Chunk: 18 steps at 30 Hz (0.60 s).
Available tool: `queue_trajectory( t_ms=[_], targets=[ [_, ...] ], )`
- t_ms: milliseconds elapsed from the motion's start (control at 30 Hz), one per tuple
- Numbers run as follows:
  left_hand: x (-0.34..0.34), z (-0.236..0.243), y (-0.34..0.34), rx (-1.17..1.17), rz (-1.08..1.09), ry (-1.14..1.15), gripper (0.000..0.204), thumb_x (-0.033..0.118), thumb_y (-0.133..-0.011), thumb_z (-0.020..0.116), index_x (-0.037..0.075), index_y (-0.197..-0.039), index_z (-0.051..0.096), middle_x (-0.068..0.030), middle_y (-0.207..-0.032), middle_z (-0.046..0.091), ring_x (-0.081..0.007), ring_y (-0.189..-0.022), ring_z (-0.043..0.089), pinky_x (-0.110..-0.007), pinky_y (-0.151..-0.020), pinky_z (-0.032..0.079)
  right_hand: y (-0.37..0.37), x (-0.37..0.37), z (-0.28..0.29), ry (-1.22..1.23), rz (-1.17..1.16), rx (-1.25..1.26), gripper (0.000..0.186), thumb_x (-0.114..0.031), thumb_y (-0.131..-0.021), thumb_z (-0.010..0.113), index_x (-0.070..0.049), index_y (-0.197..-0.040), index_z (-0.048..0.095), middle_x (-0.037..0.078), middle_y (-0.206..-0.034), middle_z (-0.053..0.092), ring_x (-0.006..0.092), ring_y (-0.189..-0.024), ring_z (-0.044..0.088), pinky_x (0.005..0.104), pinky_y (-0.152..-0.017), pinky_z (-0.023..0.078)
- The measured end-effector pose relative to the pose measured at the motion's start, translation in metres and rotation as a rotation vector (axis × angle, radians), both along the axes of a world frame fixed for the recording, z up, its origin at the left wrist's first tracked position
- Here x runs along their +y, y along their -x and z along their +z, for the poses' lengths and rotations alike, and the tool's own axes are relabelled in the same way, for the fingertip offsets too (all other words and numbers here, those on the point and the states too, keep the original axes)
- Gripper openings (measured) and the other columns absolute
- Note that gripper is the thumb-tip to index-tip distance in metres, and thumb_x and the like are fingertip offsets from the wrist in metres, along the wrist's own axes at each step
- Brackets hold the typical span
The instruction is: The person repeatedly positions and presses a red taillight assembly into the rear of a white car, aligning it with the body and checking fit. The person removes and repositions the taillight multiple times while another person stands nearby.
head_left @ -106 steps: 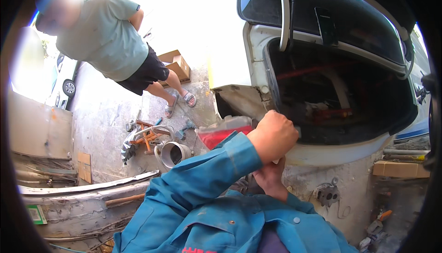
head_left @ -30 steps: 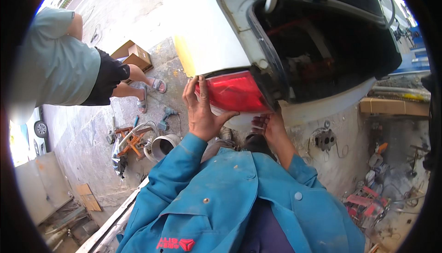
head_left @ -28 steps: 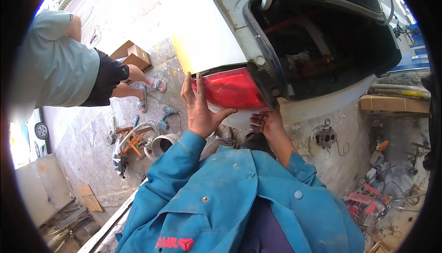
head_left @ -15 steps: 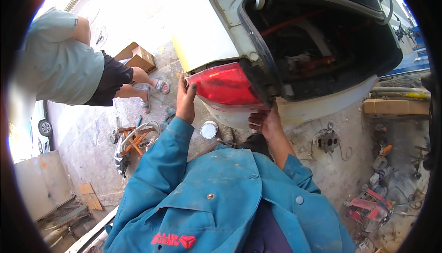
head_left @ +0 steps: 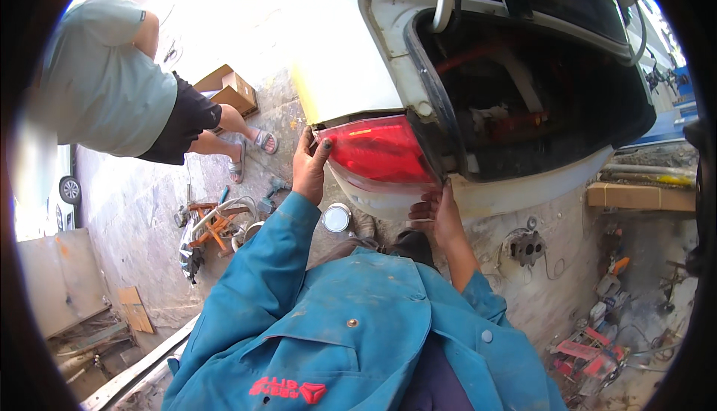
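A red tail light [head_left: 381,151] sits in the rear left corner of a white car [head_left: 343,60], under the raised boot lid. At its outer left end my left hand [head_left: 309,170] grips the edge, thumb on the red face and fingers along the side. My right hand [head_left: 441,215] is at the lower inner corner, index finger up against the light and the other fingers curled beneath it; part of that grip is hidden. Below the light runs the pale bumper [head_left: 515,193]. The open boot [head_left: 523,97] is dark inside.
A person [head_left: 127,90] in a pale shirt stands at left, near an open cardboard box [head_left: 231,91]. A round tin [head_left: 337,217] stands by my feet. Left of it are an orange stand [head_left: 213,230] and tools. Scrap parts [head_left: 590,351] lie at lower right.
The view has shifted slightly, so the car appears lower and further right. Both hands stay at the tail light; the left thumb now lies more across its outer end.
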<state>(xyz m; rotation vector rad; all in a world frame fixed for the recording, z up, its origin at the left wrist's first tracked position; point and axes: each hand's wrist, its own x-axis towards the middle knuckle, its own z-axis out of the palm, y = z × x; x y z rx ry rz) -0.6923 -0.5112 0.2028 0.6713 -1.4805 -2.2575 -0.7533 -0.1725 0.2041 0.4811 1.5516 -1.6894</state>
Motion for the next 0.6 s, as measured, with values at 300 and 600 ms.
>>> queue_trajectory(
  t_ms=[300, 600],
  targets=[
    [0.009, 0.028, 0.003, -0.006, 0.021, 0.068, 0.12, 0.051, -0.098, 0.092, -0.008, -0.178, 0.025, -0.0211, -0.167, 0.056, -0.0286, -0.152, 0.056, -0.041, -0.129, 0.042, -0.014, 0.009, 0.017, -0.641, 0.2, 1.305, 0.083, -0.044, -0.096, 0.091, 0.006, -0.151, 0.053, 0.034, -0.144, 0.056, 0.0523, -0.136, 0.056, 0.0573, -0.111, 0.051],
    [0.003, 0.02, 0.003, -0.023, 0.043, 0.037, 0.112, 0.045, -0.095, 0.096, -0.005, -0.175, 0.035, -0.0192, -0.158, 0.062, -0.0266, -0.145, 0.062, -0.04, -0.125, 0.047, 0.0, -0.018, 0.037, -0.664, 0.321, 1.453, 0.083, -0.044, -0.095, 0.092, 0.006, -0.15, 0.054, 0.031, -0.136, 0.059, 0.0539, -0.125, 0.058, 0.0581, -0.108, 0.05]
  ],
)
